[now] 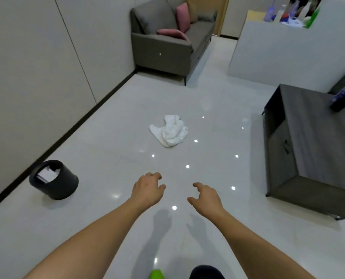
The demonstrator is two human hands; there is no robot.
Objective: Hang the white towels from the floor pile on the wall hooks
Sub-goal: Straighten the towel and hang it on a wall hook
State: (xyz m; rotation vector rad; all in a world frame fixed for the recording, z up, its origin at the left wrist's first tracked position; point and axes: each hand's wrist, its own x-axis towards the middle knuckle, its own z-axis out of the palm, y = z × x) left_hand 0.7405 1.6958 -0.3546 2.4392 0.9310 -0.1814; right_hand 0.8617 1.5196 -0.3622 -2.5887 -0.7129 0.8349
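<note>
While you look down the room, a black waste bin (54,179) with white paper inside stands on the glossy floor (107,168) to your left, near the dark skirting of the panelled wall (26,77). A grey sofa (167,43) with pink cushions (182,17) sits at the far end against that wall. To your right a dark wooden cabinet (308,150) stands low on the floor, and behind it a white partition (278,53) carries bottles along its top. Nothing lies on the tiles between you and the pile.

Your left hand (147,190) and right hand (206,196) are both stretched forward, palms down, fingers loosely spread and curled, holding nothing. They hang side by side above the floor, apart from each other.

The white towels (170,130) lie crumpled in one heap on the floor, straight ahead and well beyond both hands, roughly midway to the sofa and slightly nearer your left hand's line than your right.
</note>
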